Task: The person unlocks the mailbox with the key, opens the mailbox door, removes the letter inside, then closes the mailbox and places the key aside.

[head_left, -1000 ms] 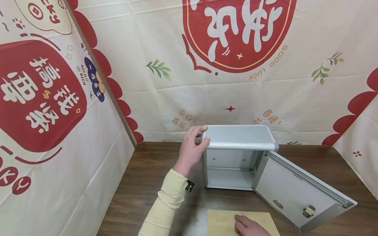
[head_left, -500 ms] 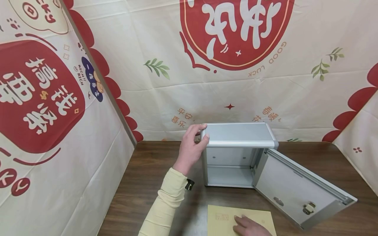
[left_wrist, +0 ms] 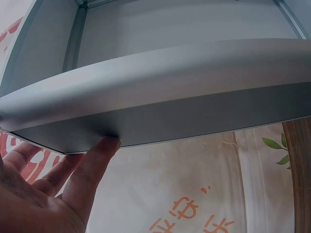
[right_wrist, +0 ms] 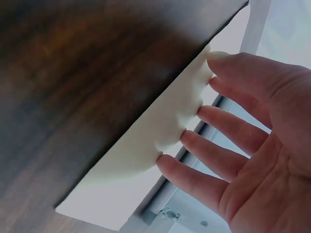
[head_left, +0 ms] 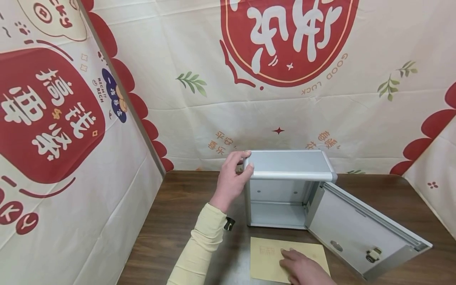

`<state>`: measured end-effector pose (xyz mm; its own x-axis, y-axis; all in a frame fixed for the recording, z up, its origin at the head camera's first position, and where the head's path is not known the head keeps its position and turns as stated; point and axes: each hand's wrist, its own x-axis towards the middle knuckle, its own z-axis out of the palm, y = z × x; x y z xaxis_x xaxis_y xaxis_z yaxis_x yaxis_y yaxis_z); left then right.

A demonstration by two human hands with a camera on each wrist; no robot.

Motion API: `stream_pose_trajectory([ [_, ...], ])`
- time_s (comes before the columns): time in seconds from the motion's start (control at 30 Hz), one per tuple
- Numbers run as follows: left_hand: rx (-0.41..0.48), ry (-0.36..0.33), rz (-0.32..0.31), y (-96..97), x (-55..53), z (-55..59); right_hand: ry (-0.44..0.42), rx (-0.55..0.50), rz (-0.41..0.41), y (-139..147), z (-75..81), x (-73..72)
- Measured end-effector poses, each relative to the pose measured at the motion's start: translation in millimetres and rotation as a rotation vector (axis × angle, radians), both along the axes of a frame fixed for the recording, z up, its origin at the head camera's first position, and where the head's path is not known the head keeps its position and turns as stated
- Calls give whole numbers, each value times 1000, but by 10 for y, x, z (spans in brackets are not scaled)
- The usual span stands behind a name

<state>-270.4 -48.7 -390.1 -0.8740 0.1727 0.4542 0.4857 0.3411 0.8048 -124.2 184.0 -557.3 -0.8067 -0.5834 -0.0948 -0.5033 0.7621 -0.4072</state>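
Observation:
A silver metal box stands at the back of the table, its front open and its door swung out to the right. My left hand holds the box's upper left corner, thumb near the front edge and a finger towards the back. In the left wrist view, fingers touch the box's grey panel. A yellow paper envelope with a red printed mark lies flat before the box. My right hand presses it with extended fingertips; the right wrist view shows these fingers spread on the envelope.
The door has a lock on its inner face and reaches out over the table's right part. Brown wooden tabletop surrounds the box. Printed cloth hangs behind and at both sides.
The envelope has slid forward over the table towards the box, with my right hand moving along on it. My left hand stays at the box's corner, and the door keeps its angle.

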Motion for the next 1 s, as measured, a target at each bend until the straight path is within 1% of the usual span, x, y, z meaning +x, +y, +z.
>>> stream_pose_trajectory([
  [0.17, 0, -1, 5, 2, 6, -12, -3, 7, 4, 5, 3, -37],
  [0.33, 1, -2, 10, 0, -5, -10, 10, 7, 4, -2, 9, -37],
  [0.47, -2, 3, 9, -3, -3, 2, 61, 27, -3, -26, 24, -31],
  [0.53, -6, 0, 9, -4, -1, 1, 126, 38, 0, -36, 62, -15],
  [0.6, -6, -5, 9, -5, 3, -2, 205, 41, 3, -44, 150, 7],
  [0.63, -5, -8, 9, -6, 6, -4, 257, 32, 6, -45, 202, 17],
  [0.73, 1, -16, 11, -9, 9, -10, 390, 2, -10, -35, 398, 43],
  [1.0, 4, -7, 8, 5, -2, -16, 683, -106, -99, 71, 986, 54],
])
